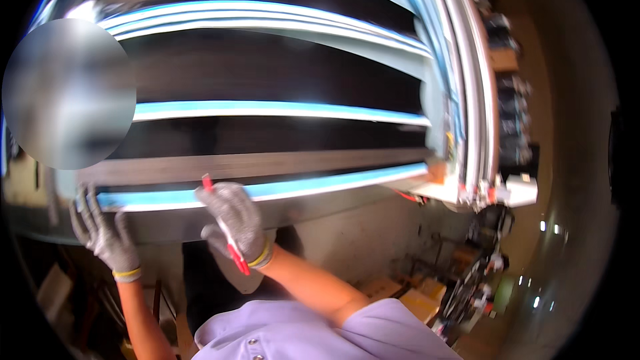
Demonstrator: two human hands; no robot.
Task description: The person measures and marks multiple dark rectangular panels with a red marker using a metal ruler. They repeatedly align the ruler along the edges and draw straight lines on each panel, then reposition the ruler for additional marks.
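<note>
My left hand (103, 230), in a grey knit glove with a yellow cuff band, has its fingers spread at the left end of the nearest blue-and-white strip (300, 186). Whether the fingertips press on the strip or the dark surface beside it, I cannot tell. In a matching glove, my right hand (237, 217) is closed round a slim red-and-white pen (237, 258). One red end of it shows beyond the fingers over the strip, the other below the palm. A brownish-grey flat bar (280, 163) lies just beyond the strip.
More blue-and-white strips (280, 109) run across the dark worktable (267, 70) farther back. Long pale profiles (470, 80) line its right side. Cardboard boxes (420, 300) and clutter stand on the floor at lower right. A round blurred patch hides the left side.
</note>
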